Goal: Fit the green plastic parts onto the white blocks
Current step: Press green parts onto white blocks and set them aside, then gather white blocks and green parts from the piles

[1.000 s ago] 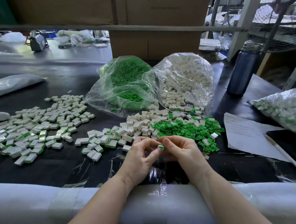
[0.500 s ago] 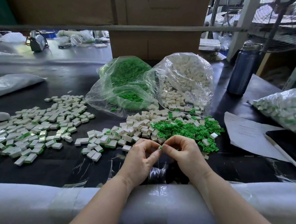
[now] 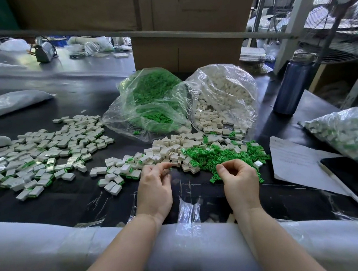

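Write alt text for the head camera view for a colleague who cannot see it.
A person's left hand and right hand reach, apart, with curled fingers, toward loose white plastic blocks and small green plastic parts heaped on a black table. Behind lie two clear bags, one of green parts, one of white blocks; finished blocks spread left.

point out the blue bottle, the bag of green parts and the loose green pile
blue bottle [image 3: 289,87], head view, middle of its body
bag of green parts [image 3: 148,94], head view, bulging side of the clear bag
loose green pile [image 3: 217,155], head view, centre of the heap on the table
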Available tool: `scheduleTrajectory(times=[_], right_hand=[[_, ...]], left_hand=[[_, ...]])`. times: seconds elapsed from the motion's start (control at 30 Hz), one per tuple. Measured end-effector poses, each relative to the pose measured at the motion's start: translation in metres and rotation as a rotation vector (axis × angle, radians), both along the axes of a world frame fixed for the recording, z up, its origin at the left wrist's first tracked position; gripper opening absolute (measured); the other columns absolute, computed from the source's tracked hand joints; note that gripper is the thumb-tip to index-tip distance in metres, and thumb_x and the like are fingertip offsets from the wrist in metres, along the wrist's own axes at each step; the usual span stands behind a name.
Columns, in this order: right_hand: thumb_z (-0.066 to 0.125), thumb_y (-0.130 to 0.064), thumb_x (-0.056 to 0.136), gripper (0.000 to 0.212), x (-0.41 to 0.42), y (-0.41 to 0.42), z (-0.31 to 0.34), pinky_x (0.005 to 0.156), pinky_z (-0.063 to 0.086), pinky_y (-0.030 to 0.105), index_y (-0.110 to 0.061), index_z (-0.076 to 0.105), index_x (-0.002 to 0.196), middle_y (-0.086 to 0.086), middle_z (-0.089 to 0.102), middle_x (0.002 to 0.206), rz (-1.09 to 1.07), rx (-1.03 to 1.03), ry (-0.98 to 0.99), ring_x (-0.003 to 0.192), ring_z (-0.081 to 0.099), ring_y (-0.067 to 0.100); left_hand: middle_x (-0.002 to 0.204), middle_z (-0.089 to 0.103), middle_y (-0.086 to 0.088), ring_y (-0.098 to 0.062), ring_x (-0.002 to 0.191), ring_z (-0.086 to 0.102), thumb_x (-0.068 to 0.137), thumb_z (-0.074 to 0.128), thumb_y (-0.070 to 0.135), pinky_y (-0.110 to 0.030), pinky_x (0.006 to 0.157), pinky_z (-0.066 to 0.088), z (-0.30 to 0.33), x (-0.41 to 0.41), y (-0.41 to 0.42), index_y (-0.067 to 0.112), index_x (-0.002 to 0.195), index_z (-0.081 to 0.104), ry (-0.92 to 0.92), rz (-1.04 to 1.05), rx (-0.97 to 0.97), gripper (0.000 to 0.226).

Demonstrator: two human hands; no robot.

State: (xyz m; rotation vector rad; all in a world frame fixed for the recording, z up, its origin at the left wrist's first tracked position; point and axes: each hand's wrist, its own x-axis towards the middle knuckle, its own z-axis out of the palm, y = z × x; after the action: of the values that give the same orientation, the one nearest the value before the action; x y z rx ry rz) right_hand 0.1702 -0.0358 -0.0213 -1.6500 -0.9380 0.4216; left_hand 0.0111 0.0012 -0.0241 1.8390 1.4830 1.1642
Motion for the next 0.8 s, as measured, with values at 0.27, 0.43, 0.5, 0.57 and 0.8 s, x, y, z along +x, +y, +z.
scheduleTrajectory(times=[0.27, 0.43, 0.5, 0.57, 0.8], right_hand=[[0.053, 0.001, 0.082, 0.041, 0.0098, -0.0008, 0.0011, 0.1, 0.03, 0.037, -0.018, 0.059, 0.117, 0.01, 0.045, 0.13, -0.295, -0.227, -0.093, 0.122, 0.037, 0.029], [0.045, 0.008, 0.079, 0.054, 0.0069, -0.0026, 0.0007, 0.105, 0.026, 0.032, -0.016, 0.054, 0.127, 0.009, 0.042, 0.135, -0.16, -0.302, -0.184, 0.124, 0.036, 0.026], [0.044, 0.009, 0.079, 0.052, 0.0058, -0.0024, -0.0007, 0.105, 0.027, 0.029, -0.014, 0.057, 0.124, 0.008, 0.045, 0.131, -0.096, -0.289, -0.213, 0.122, 0.038, 0.024], [0.046, 0.008, 0.081, 0.048, 0.0052, -0.0019, -0.0018, 0.103, 0.029, 0.027, -0.013, 0.059, 0.122, 0.006, 0.047, 0.128, -0.052, -0.279, -0.226, 0.121, 0.04, 0.022], [0.053, 0.004, 0.086, 0.034, 0.0018, 0.0, -0.0023, 0.092, 0.042, 0.025, -0.014, 0.064, 0.113, 0.004, 0.057, 0.119, 0.076, -0.25, -0.202, 0.105, 0.055, 0.018]], left_hand=[[0.131, 0.031, -0.006, -0.021, 0.126, 0.028, 0.092, 0.052, 0.013, -0.021, 0.107, 0.019, -0.0028, 0.0038, -0.0008, 0.011, 0.133, 0.048, 0.236, 0.029, -0.091, 0.041], [0.138, 0.027, -0.007, -0.022, 0.13, 0.023, 0.093, 0.05, 0.016, -0.023, 0.108, 0.019, -0.0033, 0.0049, -0.0019, 0.008, 0.133, 0.047, 0.288, 0.033, -0.097, 0.041], [0.139, 0.025, -0.007, -0.022, 0.13, 0.023, 0.093, 0.05, 0.016, -0.023, 0.107, 0.021, -0.0038, 0.0053, -0.0016, 0.006, 0.131, 0.048, 0.304, 0.046, -0.095, 0.04], [0.139, 0.024, -0.008, -0.023, 0.13, 0.022, 0.093, 0.051, 0.016, -0.024, 0.108, 0.021, -0.0039, 0.0052, -0.0014, 0.005, 0.13, 0.048, 0.314, 0.054, -0.096, 0.039], [0.143, 0.02, -0.008, -0.025, 0.134, 0.016, 0.093, 0.05, 0.022, -0.026, 0.111, 0.015, -0.0036, 0.0053, -0.0021, 0.006, 0.131, 0.047, 0.351, 0.022, -0.109, 0.041]])
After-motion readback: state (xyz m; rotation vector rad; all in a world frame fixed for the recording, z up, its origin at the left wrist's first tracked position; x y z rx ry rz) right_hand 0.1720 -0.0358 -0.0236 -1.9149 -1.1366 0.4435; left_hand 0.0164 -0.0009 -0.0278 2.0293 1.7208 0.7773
